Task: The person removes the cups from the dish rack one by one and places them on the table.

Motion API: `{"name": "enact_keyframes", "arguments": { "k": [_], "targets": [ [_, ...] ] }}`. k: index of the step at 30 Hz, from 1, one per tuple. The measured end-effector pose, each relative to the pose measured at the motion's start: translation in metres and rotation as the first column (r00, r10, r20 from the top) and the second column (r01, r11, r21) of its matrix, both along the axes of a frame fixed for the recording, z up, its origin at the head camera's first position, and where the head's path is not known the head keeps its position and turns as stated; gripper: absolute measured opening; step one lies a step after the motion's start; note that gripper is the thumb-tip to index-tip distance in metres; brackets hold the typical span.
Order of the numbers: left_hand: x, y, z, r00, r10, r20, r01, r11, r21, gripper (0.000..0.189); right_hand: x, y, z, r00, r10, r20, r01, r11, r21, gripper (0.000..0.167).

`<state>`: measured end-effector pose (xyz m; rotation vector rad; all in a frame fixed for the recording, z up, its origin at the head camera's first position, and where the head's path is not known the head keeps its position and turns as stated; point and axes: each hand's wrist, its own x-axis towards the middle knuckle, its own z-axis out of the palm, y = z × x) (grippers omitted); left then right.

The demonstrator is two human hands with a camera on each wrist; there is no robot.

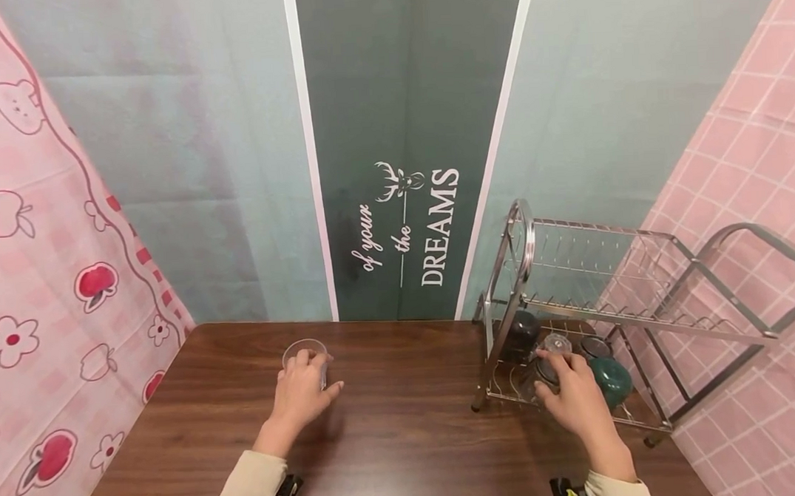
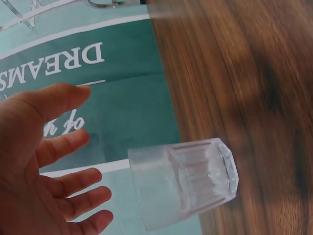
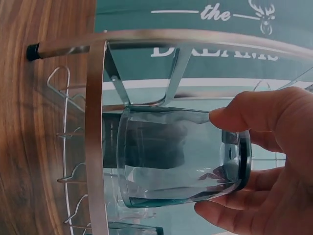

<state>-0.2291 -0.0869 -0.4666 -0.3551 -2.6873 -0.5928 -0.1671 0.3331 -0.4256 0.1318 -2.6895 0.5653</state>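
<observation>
Being gripped by the thumb and fingers of the right hand point(image 1: 573, 397), a grey-tinted drinking glass point(image 3: 183, 156) is held mouth-down by its thick base, within the lower level of a metal dish rack point(image 1: 640, 316); whether its rim touches the wires cannot be told. Its see-through wall is smooth, with softly rounded edges. Around it on the lower level are seen a dark cup point(image 1: 523, 333), a small clear glass point(image 1: 557, 344), a dark-rimmed glass point(image 1: 595, 347) and a rounded, glossy green cup point(image 1: 611, 381). The lower level is roofed by the upper shelf of thin wire prongs, and its near end is framed by shiny bent tubing on black feet. Well apart, a clear tumbler point(image 2: 186, 181) with a plain upper wall and a faceted lower part is stood upright on the brown wood-grained table point(image 1: 405, 418). Beside it the left hand point(image 1: 301, 385) is held with fingers spread and slightly bent, nothing grasped. Behind, the table is backed by a creased green cloth point(image 1: 411, 92) printed with white lettering and a deer head, flanked by a pink apple-patterned cloth point(image 1: 37, 241) and a pink checked cloth point(image 1: 760, 151).
</observation>
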Motion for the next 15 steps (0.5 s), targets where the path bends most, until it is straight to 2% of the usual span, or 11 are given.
{"name": "enact_keyframes", "arguments": {
  "k": [4, 11, 15],
  "targets": [
    [0.005, 0.006, 0.001, 1.000, -0.014, -0.026, 0.014, 1.000, -0.004, 0.043, 0.003, -0.006, 0.002, 1.000, 0.000, 0.003, 0.000, 1.000, -0.007, 0.049],
    [0.014, 0.018, 0.004, 1.000, -0.004, 0.024, 0.003, 1.000, 0.029, 0.043, 0.008, -0.013, 0.002, 1.000, 0.021, 0.010, -0.021, 1.000, -0.020, 0.052],
    [0.020, 0.023, 0.003, 1.000, -0.019, 0.010, 0.019, 0.999, 0.046, 0.041, 0.010, -0.016, 0.000, 0.999, 0.037, 0.036, -0.035, 0.999, -0.030, 0.051]
  ]
}}
